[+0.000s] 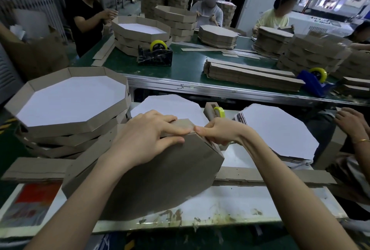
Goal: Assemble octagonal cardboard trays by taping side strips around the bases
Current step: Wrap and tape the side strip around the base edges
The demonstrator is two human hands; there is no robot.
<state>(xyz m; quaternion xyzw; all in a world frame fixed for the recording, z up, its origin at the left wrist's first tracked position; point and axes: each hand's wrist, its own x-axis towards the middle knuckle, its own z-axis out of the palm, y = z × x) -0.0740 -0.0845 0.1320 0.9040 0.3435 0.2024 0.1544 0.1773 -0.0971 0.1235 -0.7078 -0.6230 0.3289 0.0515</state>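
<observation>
Head view, items as I logged them:

1. Tray in work (160, 179): octagonal, brown underside up, tilted toward me, its near edge resting on the white counter (250, 199), directly under both arms.
2. Side strip (183, 123): brown card, standing against the tray's far upper edge.
3. Left grip (152, 135): fingers nearly straight, forefinger pressed along the side strip, thumb laid on the tray below it; nothing enclosed.
4. Right grip (218, 131): fingers curled round the side strip at the tray's right upper corner, thumb tip pointing at the left forefinger, just beside it.
5. Stack of finished trays (70, 99): white insides up, left of the tray in work.
6. Pile of white octagonal bases (280, 129): right of the right grip. One further white base (166, 103) lay just behind both grips.
7. Yellow tape roll (219, 111): in a card holder between those two.
8. Loose long strips (34, 167): lying across the counter under the tray.
9. Green belt (190, 67) beyond: black tape dispenser (155, 54), blue tape dispenser (314, 83), bundle of strips (250, 76)
10. Another person's hand (350, 123): far right, bracelet on the wrist
</observation>
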